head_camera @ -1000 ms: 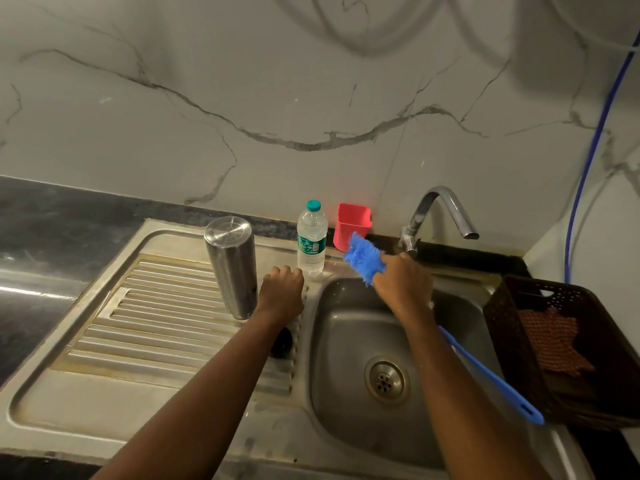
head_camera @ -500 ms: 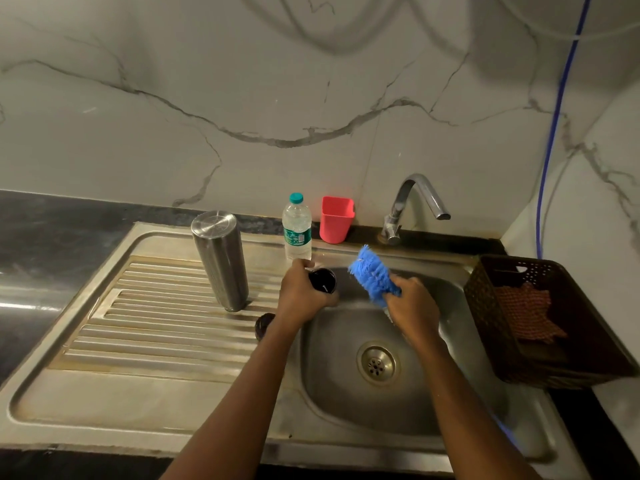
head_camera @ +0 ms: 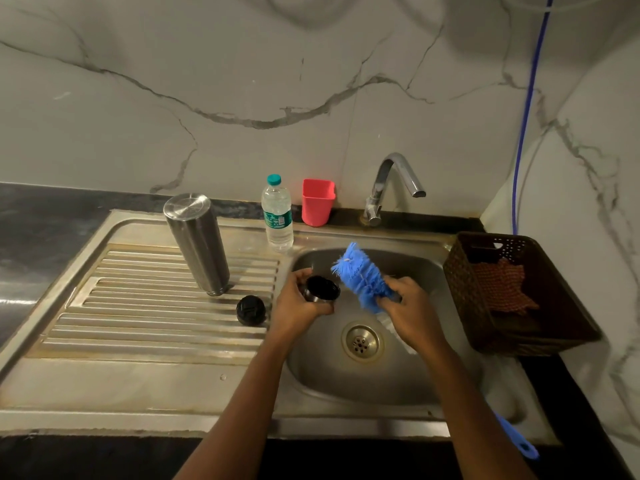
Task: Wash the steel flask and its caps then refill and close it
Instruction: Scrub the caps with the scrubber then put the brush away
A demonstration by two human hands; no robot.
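Steel flask [head_camera: 196, 242] standing on end on the ribbed drainboard [head_camera: 138, 344], left of the basin [head_camera: 381, 382]. Its long axis is near upright, with the flat closed end up and the narrower end down on the ribs, and the top leans slightly left in this wide-angle view.

A round black cap [head_camera: 250, 310] lies on the drainboard near the flask's foot, just left of the left hand [head_camera: 298, 306]. That hand is over the basin's left edge, its fingers curled round a second cap [head_camera: 320, 289], steel-walled with a dark interior. The cap's open side is tilted up and to the right, toward the bristles.

The right hand [head_camera: 412, 313] is closed round the blue bottle brush [head_camera: 362, 275] just below its bristle head. The brush's long axis runs diagonally: bristles up-left, close beside the held cap, and the handle passing under the forearm to its end at lower right, over the sink's front corner.

Behind, along the back edge, stand a plastic water bottle [head_camera: 277, 214], a pink cup [head_camera: 317, 202] and the tap [head_camera: 391, 183]. A brown basket [head_camera: 460, 292] holding a cloth [head_camera: 502, 289] sits right of the basin.
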